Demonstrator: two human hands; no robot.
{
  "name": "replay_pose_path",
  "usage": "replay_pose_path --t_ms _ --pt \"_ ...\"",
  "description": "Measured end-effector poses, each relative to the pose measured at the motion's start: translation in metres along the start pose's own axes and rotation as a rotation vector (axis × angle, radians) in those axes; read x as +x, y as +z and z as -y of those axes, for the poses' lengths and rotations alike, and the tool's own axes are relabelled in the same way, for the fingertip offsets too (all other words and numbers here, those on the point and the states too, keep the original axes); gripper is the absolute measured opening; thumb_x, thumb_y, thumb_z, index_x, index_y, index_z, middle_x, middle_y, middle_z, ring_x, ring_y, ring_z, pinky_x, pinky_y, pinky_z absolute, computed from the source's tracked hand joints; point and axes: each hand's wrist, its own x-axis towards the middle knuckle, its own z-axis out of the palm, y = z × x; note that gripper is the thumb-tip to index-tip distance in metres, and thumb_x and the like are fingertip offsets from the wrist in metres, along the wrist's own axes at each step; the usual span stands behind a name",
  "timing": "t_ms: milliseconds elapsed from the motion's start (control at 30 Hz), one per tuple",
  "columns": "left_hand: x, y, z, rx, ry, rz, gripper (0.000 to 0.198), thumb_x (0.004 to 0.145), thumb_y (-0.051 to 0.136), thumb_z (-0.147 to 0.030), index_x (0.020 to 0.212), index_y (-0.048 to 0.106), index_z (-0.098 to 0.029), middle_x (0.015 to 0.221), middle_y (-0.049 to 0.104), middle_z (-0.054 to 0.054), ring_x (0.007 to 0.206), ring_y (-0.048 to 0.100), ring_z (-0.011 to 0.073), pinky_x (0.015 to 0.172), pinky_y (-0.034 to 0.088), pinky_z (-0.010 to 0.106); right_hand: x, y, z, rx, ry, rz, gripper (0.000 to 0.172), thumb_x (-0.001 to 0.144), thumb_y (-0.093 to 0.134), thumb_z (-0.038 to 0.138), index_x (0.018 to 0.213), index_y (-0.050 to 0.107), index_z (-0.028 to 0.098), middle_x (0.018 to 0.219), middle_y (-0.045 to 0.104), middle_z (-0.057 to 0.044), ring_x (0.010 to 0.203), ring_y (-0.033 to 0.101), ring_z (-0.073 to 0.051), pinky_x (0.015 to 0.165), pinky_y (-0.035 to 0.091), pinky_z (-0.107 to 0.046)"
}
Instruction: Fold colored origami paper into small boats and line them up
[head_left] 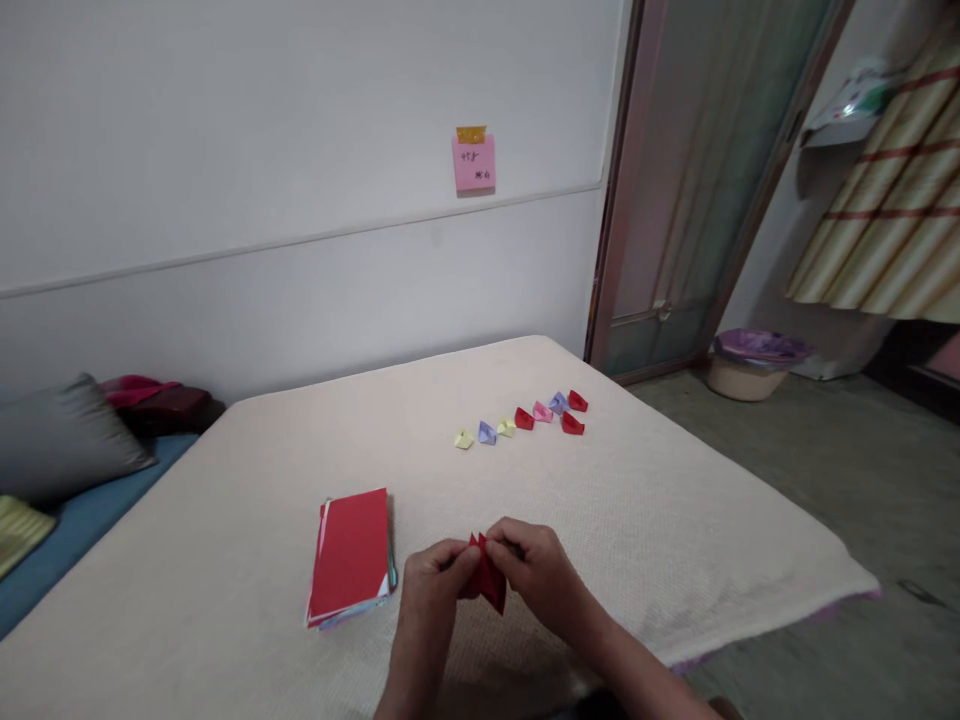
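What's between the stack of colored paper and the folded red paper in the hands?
In the head view, the left hand lies between the paper stack and the folded red paper.

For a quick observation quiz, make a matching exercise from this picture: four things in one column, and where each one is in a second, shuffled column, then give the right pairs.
Things:
1. Pink sticky note
2. Grey cushion
3. Stack of origami paper
4. Folded red paper

Places:
A. Pinched between the left hand and right hand
B. Taped to the white wall
C. Resting on a blue surface
D. Lying on the cream cover

Pairs: 1-B, 2-C, 3-D, 4-A
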Motion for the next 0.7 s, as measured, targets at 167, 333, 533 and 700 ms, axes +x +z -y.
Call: replay_pose_path --t_ms 167,333,533,700 --pt "0.001 0.001 0.007 -0.135 -0.005 0.028 0.022 0.069 0.069 -0.033 0.071 0.071 -0.012 0.057 0.057 0.000 0.055 0.046 0.0103 0.052 0.037 0.021 0.001 -0.001 0.000 0.056 0.056 0.008 0.021 0.079 0.047 0.014 0.062 0.057 0.017 0.052 0.052 0.004 0.049 0.044 -0.009 0.048 0.033 -0.020" --pt "0.000 0.002 0.005 -0.284 -0.022 0.074 0.022 0.072 0.069 -0.033 0.075 0.071 -0.011 0.063 0.061 0.002 0.060 0.049 0.0108 0.057 0.039 0.022 0.003 -0.003 0.002 0.119 0.095 0.041 0.020 0.079 0.046 0.015 0.062 0.057 0.016 0.052 0.052 0.004 0.046 0.044 -0.008 0.045 0.033 -0.019" --pt "-0.006 0.001 -0.002 -0.270 -0.073 0.070 0.024 0.072 0.068 -0.034 0.071 0.071 -0.010 0.064 0.061 0.004 0.060 0.049 0.0114 0.054 0.037 0.021 0.004 -0.006 0.003 0.171 0.125 0.089 0.018 0.077 0.046 0.017 0.063 0.057 0.016 0.048 0.047 0.005 0.042 0.040 -0.008 0.040 0.031 -0.019" --pt "-0.007 0.000 -0.003 -0.155 -0.060 0.021 0.024 0.073 0.066 -0.036 0.071 0.072 -0.013 0.064 0.060 0.003 0.059 0.049 0.0115 0.053 0.037 0.020 0.003 -0.007 0.006 0.159 0.114 0.086 0.018 0.076 0.047 0.016 0.060 0.055 0.017 0.049 0.049 0.005 0.042 0.041 -0.007 0.042 0.032 -0.019"
